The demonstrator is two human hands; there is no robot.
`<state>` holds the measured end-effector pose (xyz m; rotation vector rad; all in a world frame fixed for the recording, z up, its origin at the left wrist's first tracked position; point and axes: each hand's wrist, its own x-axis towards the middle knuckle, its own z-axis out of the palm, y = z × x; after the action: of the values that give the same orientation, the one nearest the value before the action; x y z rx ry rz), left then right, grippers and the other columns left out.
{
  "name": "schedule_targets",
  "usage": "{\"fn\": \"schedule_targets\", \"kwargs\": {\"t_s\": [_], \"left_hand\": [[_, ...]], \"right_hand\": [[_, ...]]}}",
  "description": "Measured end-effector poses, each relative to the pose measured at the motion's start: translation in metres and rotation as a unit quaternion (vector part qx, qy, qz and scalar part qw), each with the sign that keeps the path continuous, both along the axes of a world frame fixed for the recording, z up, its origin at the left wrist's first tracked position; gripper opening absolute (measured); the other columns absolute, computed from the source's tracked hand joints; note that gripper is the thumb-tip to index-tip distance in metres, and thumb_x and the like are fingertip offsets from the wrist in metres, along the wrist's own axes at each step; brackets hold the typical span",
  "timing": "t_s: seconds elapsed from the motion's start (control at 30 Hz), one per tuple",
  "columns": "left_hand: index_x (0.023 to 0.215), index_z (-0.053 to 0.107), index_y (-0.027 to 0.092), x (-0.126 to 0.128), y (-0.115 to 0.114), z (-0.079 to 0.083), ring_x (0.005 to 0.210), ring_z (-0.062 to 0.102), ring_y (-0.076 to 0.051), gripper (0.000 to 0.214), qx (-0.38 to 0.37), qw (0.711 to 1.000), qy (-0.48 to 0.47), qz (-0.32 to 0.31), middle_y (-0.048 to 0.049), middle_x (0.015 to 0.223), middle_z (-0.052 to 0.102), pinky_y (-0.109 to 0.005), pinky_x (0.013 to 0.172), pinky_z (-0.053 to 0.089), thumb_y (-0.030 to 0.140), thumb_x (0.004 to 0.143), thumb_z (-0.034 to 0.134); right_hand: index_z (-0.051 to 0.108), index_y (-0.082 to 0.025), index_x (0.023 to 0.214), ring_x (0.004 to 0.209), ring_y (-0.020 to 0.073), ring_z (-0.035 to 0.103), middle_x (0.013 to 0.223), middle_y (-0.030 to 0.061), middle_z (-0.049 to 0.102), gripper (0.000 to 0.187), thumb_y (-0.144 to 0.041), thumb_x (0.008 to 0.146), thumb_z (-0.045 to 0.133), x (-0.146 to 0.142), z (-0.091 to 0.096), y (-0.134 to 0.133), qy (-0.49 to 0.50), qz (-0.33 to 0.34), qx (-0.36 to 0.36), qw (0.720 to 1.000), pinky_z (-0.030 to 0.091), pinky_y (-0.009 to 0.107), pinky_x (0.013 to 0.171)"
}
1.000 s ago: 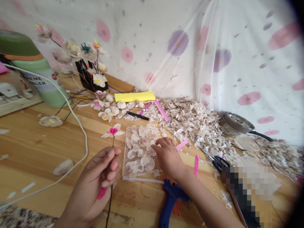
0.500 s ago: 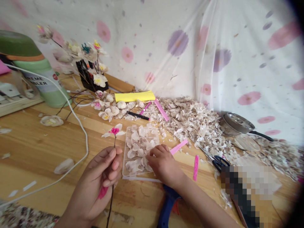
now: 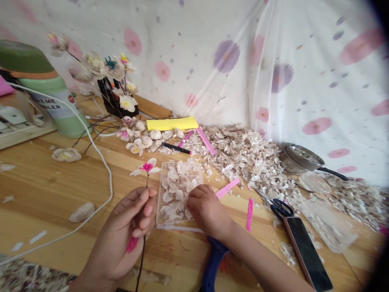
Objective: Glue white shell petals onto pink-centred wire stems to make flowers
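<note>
left hand (image 3: 127, 227) fingers pinch wire flower stem (image 3: 146, 178) upright above desk (image 3: 60, 182); right hand (image 3: 206, 209) fingers curled narrow on petals (image 3: 173, 187) in clear box (image 3: 182, 165), hold unclear; petals likely featherlight, fragile; lift by edge, gently

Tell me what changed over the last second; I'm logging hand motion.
The right hand drew back toward the person and left, fingers curling onto petals in the clear box's near corner. The left hand kept pinching the pink-centred flower's stem.

Room around the box (image 3: 164, 219)
Left of it, bare table (image 3: 60, 182) is crossed by a cable (image 3: 104, 163); right of it, passage is blocked by scraps (image 3: 243, 152) and scissors (image 3: 281, 207).
</note>
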<state>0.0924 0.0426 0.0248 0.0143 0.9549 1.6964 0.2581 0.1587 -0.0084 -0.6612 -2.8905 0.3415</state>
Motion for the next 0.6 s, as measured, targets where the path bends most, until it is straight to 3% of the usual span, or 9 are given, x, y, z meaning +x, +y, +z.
{"fn": "schedule_targets", "kwargs": {"t_s": [0.3,0.47,0.6], "left_hand": [[0.074,0.071,0.013,0.006,0.003,-0.004,0.038,0.041,0.001,0.029,0.001,1.0,0.01,-0.023,0.0055,0.053,0.053,-0.005,0.031,0.03,0.026,0.055,0.089],[0.075,0.07,0.014,0.016,0.007,-0.005,0.04,0.043,0.0,0.025,0.013,0.998,0.019,-0.055,0.0051,0.054,0.055,-0.006,0.033,0.029,0.028,0.062,0.086],[0.076,0.069,0.014,0.023,0.009,-0.006,0.04,0.043,-0.001,0.024,0.024,0.998,0.022,-0.062,0.0048,0.054,0.055,-0.007,0.034,0.028,0.029,0.064,0.084]], "right_hand": [[0.057,-0.019,0.08,0.072,0.0158,0.058,0.074,0.0018,0.063,0.014,-0.008,0.088,0.053,0.0,0.04,-0.005,0.151,-0.09,-0.074,0.982,0.044,0.026,0.067],[0.058,-0.02,0.077,0.073,0.0157,0.057,0.072,-0.0004,0.061,0.016,-0.008,0.086,0.055,-0.009,0.07,-0.014,0.249,-0.088,-0.123,0.957,0.043,0.028,0.068],[0.062,-0.022,0.078,0.074,0.0157,0.059,0.074,-0.001,0.065,0.016,-0.008,0.085,0.058,-0.02,0.083,-0.02,0.273,-0.075,-0.13,0.95,0.045,0.028,0.07]]}}
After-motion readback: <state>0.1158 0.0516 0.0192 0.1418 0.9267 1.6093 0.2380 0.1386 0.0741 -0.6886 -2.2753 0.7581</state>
